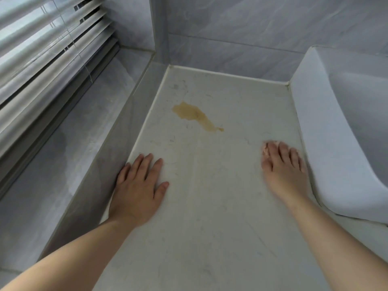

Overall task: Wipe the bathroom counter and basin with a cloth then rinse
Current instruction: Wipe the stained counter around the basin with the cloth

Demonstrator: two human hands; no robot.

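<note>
The pale marble counter (210, 206) runs away from me, with a yellow-brown stain (195, 115) on its far half. My left hand (139, 185) lies flat on the counter's left edge, fingers straight and spread. My right hand (283, 166) presses flat on a small pinkish cloth (266, 148), only a bit of which shows under the fingertips, near the counter's right edge. The hand is slightly blurred. The white basin (340, 143) stands at the right, its side wall next to my right hand.
A grey stone window sill (69, 148) lies left of the counter, one step higher, under slatted blinds (48, 49). Grey marble wall tiles (241, 38) close the back.
</note>
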